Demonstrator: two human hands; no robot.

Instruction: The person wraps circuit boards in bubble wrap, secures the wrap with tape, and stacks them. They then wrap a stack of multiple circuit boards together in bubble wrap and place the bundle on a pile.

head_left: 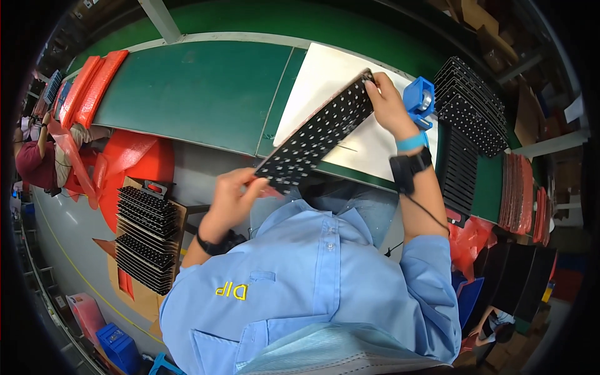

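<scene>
A black circuit board with rows of white dots (319, 128) hangs tilted in front of me, partly above a white sheet (306, 84) on the bench. My left hand (234, 197) pinches its near left end between thumb and fingers. At the far right end, my right hand (389, 106) grips the board's corner. Just right of that hand stands a blue tape dispenser (419, 100). A thin dark stick-like item (347, 148) lies on the sheet. Similar dotted boards (472, 115) are piled at the right, beside a black slotted rack (459, 169).
The green bench (194, 94) runs left to red bubble-wrap packs (103, 87). Stacked boards (147, 219) sit in a rack at my lower left, near a round red surface (147, 169). Red-wrapped packs (517, 190) stand far right. Another person (40, 162) is at the far left.
</scene>
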